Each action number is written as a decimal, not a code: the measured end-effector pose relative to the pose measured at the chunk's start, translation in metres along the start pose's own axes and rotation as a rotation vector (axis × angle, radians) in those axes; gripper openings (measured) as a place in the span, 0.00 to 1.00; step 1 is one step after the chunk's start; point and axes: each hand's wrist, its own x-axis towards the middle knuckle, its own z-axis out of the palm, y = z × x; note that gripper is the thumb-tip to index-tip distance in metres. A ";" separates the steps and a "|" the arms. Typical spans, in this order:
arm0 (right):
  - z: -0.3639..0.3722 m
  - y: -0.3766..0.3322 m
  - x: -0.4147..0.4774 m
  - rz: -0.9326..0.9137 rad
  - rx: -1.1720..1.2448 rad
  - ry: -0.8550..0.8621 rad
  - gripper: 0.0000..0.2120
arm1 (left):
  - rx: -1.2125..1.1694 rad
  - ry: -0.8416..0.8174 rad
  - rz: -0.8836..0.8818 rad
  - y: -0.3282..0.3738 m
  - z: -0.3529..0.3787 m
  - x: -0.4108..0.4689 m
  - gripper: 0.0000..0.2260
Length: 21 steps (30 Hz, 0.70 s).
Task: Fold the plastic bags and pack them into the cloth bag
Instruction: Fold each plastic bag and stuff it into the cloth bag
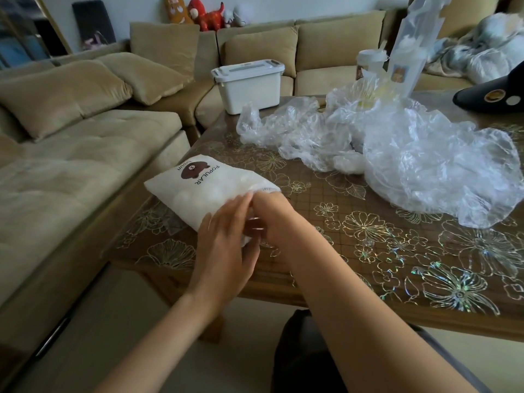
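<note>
Cloth bag (204,182) mouth at R hand (272,219) grip.

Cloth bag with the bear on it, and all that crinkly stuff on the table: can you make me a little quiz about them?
1. True or false: the plastic bags on the table are all folded flat.
2. Where do the left hand and the right hand meet? A) at the cloth bag; B) on the plastic bags; C) beyond the table's edge, touching nothing.
3. Fill in: the big word printed on the cloth bag is ____.

Key: 1 false, they lie crumpled in a loose heap; 2 A; 3 POPULAR.
</note>
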 end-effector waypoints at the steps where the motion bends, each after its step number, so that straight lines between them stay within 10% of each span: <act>1: -0.002 0.000 0.002 -0.045 -0.078 0.036 0.06 | 0.031 -0.075 -0.036 -0.005 0.005 0.002 0.26; 8: -0.058 -0.002 -0.004 -0.238 -0.403 0.201 0.08 | -0.056 -0.253 -0.084 -0.029 0.024 0.031 0.18; 14: -0.129 0.010 -0.018 -0.645 -1.144 0.653 0.13 | -0.025 -0.286 -0.231 -0.045 0.034 0.070 0.18; 17: -0.176 0.014 -0.029 -0.591 -1.174 0.872 0.18 | 0.137 -0.211 -0.204 -0.031 0.047 0.076 0.20; 21: -0.202 0.030 -0.032 -0.377 -1.428 0.650 0.27 | 0.219 0.072 -0.063 -0.013 0.043 0.061 0.22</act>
